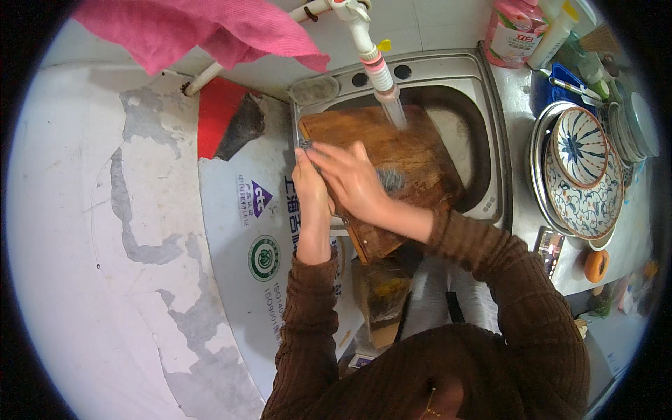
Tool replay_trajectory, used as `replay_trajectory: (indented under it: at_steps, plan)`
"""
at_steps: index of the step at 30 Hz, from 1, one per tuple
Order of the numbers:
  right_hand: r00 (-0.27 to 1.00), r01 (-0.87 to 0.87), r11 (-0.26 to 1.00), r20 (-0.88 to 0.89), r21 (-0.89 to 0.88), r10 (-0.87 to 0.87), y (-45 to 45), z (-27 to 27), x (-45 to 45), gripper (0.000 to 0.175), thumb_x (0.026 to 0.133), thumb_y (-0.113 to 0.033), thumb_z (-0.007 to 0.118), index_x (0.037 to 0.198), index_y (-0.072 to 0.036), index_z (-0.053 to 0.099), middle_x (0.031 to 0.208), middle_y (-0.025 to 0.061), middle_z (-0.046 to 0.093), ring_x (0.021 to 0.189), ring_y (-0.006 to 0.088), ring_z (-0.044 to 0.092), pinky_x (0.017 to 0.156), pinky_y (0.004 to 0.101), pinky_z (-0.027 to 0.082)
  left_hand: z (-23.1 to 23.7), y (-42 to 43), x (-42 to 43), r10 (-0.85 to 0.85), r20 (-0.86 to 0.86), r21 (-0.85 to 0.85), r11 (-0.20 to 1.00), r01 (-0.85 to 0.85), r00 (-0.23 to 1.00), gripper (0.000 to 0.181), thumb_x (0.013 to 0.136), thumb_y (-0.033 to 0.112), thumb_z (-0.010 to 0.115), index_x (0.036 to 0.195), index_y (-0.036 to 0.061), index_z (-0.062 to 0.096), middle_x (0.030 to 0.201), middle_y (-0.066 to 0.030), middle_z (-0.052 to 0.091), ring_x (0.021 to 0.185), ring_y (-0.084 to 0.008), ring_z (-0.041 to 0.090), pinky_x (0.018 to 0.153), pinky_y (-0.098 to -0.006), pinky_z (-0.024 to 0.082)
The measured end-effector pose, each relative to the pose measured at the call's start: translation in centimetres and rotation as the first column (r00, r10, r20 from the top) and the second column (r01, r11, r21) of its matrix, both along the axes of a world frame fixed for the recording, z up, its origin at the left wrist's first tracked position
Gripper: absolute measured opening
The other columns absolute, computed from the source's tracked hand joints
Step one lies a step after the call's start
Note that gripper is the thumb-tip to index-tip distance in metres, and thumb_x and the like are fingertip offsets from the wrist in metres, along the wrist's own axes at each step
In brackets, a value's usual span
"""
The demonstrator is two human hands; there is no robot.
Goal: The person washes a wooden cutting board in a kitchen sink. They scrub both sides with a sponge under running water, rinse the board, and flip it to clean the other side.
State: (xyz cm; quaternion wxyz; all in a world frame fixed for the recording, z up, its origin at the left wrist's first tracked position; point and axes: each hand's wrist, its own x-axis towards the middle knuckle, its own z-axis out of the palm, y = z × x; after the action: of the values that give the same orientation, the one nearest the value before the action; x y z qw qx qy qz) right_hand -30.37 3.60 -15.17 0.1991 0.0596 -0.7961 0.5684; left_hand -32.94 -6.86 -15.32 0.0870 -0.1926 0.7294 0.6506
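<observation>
A thick wooden cutting board (367, 128) lies tilted across a stainless steel sink (475, 157), its near corner out over the front. At the board's left edge, my left hand (312, 197) is upright with its thumb along that side; its fingers are mostly hidden. My right hand (357, 184) reaches over the board, fingers straight and together, tips meeting the left hand. Beneath those fingertips shows a dark grey mesh-like bit (305, 143), perhaps a scourer. A grey clump resembling steel wool (391, 179) rests on the board beside my right wrist. Water runs from the white plastic tap (380, 71) onto the board.
A pink cloth (210, 31) hangs over a pipe at upper left. To the right stand stacked patterned bowls (580, 147), a pink detergent bottle (517, 34), a phone (550, 249) and an orange round fruit (596, 266). Printed panelling (252, 236) lines the left side.
</observation>
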Motion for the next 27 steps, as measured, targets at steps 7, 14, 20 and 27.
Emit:
replay_trajectory:
  at_steps: [7,14,20,27]
  plan:
    - [0.982,0.097,0.994,-0.171,0.055,-0.086,-0.3,-1.2,-3.1,0.031,0.083,-0.012,0.054,0.112,-0.005,0.062,0.118,0.0145,0.057,0.093,0.0358,0.052,0.085,0.0392,0.041,-0.2,0.1,0.0,-0.063,-0.092,-0.112,0.992,0.053,0.994,0.043,0.098,0.039,0.033,0.107,0.0022,0.053,0.08,-0.0071,0.059,0.043,-0.0106,0.046,0.031,-0.0268,0.034]
    - [0.981,0.19,0.976,0.022,0.105,-0.193,-0.6,-4.1,-5.3,0.031,0.082,-0.007,0.054,0.112,-0.003,0.06,0.116,0.0146,0.058,0.095,0.0345,0.052,0.082,0.0403,0.04,0.8,0.8,0.7,-0.014,-0.026,0.076,0.997,0.016,1.0,0.042,0.099,0.033,0.035,0.115,-0.0005,0.053,0.093,-0.009,0.06,0.06,-0.0128,0.054,0.042,-0.0257,0.039]
    - [0.989,0.15,0.987,0.007,0.055,-0.15,3.9,-9.4,-0.3,0.033,0.08,0.004,0.054,0.112,-0.002,0.06,0.114,0.0176,0.059,0.086,0.031,0.056,0.077,0.0374,0.047,0.6,0.2,0.4,-0.163,-0.187,0.188,0.962,0.198,0.969,0.033,0.097,0.02,0.043,0.117,-0.0047,0.052,0.104,-0.0111,0.061,0.089,-0.0148,0.058,0.074,-0.0251,0.047]
    - [0.942,0.271,0.947,0.156,0.172,-0.298,5.2,-11.5,2.7,0.035,0.084,-0.004,0.051,0.118,0.001,0.054,0.122,0.0192,0.054,0.102,0.0293,0.052,0.089,0.035,0.036,0.5,0.6,-1.0,-0.218,-0.227,0.215,0.939,0.267,0.949,0.032,0.085,0.001,0.055,0.117,-0.0037,0.053,0.109,-0.0124,0.061,0.098,-0.0205,0.059,0.086,-0.0322,0.047]
